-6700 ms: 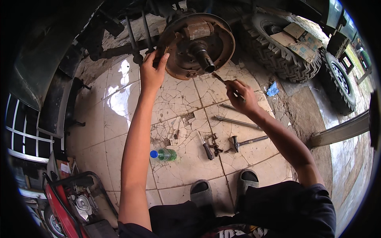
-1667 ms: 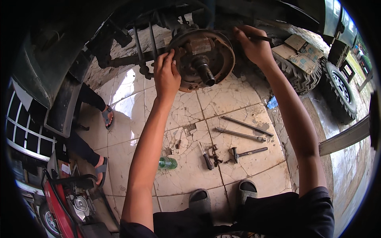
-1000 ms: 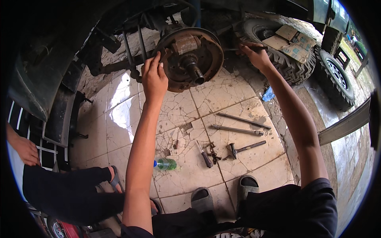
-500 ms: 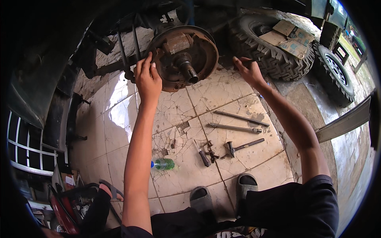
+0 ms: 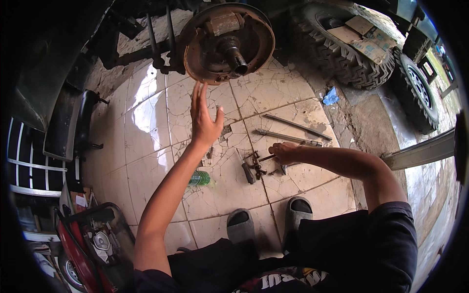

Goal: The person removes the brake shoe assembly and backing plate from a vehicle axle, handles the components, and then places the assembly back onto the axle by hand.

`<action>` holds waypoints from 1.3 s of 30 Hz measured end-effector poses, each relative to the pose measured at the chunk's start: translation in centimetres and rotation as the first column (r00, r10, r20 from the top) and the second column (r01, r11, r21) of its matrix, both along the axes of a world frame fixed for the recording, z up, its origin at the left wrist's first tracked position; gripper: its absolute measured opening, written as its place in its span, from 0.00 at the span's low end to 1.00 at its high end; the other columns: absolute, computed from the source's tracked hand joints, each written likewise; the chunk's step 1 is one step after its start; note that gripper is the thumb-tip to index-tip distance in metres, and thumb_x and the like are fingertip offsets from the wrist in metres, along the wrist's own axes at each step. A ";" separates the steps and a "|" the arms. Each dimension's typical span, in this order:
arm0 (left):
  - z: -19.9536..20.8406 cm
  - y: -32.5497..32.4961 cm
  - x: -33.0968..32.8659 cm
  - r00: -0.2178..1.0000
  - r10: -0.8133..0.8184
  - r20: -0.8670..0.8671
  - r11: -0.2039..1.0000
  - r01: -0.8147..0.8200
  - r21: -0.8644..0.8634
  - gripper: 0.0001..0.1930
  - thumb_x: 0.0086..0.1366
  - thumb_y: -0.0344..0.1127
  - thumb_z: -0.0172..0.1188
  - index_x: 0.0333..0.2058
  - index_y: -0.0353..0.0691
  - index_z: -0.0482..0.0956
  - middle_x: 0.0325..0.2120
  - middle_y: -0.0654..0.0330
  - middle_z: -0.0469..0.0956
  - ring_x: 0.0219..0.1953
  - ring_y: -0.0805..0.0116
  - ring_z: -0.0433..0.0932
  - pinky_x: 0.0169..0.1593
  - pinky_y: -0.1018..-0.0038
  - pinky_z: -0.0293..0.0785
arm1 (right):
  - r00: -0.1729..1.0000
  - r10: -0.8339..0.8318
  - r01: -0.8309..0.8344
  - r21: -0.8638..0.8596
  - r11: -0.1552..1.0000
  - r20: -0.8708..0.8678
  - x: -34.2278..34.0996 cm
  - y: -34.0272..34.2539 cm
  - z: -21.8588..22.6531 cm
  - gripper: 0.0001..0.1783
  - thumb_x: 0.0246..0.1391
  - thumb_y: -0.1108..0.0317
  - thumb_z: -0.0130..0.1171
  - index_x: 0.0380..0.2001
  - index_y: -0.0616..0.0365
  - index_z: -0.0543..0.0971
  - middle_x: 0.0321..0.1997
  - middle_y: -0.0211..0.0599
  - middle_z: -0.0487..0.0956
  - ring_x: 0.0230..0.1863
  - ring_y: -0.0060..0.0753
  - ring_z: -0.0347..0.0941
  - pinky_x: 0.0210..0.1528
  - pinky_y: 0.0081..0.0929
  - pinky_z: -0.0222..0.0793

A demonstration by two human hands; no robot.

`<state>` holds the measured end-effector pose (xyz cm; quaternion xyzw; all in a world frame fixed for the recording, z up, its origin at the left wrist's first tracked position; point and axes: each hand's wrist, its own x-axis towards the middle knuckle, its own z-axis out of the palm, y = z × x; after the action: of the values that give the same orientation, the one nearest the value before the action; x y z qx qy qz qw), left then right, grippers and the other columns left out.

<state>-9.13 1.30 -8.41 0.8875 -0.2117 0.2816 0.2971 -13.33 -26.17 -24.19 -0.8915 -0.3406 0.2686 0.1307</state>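
My left hand [image 5: 205,119] is open, its fingers stretched up towards the lower rim of a rusty brake backing plate [image 5: 202,66], holding nothing. A hollow axle spindle [image 5: 237,61] juts from the plate's middle. My right hand [image 5: 287,152] is closed low over the tools on the floor, with a thin dark rod [image 5: 266,157] poking out on its left; its kind cannot be made out. Below that hand shows a hammer [image 5: 283,170], its handle mostly hidden. Just left are rusty bolts [image 5: 256,166] and a screwdriver [image 5: 247,171].
Two long metal bars [image 5: 298,127] lie beyond my right hand. A green bottle [image 5: 199,178] is partly behind my left forearm. A big tyre [image 5: 351,63] carries cardboard [image 5: 359,39]; another wheel [image 5: 415,88] leans beside it. A red machine [image 5: 85,249] stands at lower left, a blue scrap [image 5: 331,96] at right.
My left hand has come off the backing plate and dropped below it. My right hand has moved from beside the big tyre down to the tools. The view has tilted lower.
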 end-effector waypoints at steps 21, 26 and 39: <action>1.8 3.3 -1.0 0.790 -0.073 -0.609 0.992 -0.006 -0.127 0.19 0.64 0.39 0.61 0.50 0.35 0.75 0.39 0.57 0.81 0.44 0.67 0.79 0.46 0.70 0.75 | 0.975 0.223 -0.224 -0.144 0.964 -0.021 3.2 5.0 1.5 0.40 0.52 0.53 0.66 0.65 0.44 0.60 0.60 0.52 0.64 0.52 0.56 0.74 0.51 0.46 0.74; -3.4 1.4 -5.0 0.658 -0.040 -0.752 0.975 0.189 0.113 0.19 0.63 0.41 0.61 0.49 0.35 0.76 0.37 0.54 0.82 0.42 0.60 0.81 0.47 0.66 0.75 | 0.979 0.201 -0.201 -0.148 0.968 -0.018 1.6 4.7 -1.0 0.42 0.52 0.56 0.66 0.67 0.42 0.57 0.56 0.52 0.65 0.46 0.54 0.77 0.43 0.44 0.77; -5.8 3.4 -5.9 0.574 -0.014 -0.819 0.993 0.103 0.055 0.21 0.63 0.43 0.62 0.49 0.34 0.76 0.36 0.54 0.83 0.38 0.64 0.81 0.44 0.68 0.76 | 0.980 0.162 -0.164 0.005 0.986 0.119 2.1 5.5 -4.7 0.20 0.59 0.67 0.53 0.56 0.49 0.71 0.49 0.52 0.72 0.39 0.56 0.79 0.37 0.46 0.76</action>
<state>-14.99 4.74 -14.22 0.9231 -0.0938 -0.1794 0.3271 -11.18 -20.70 -28.93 -0.8739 -0.4215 0.2228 0.0944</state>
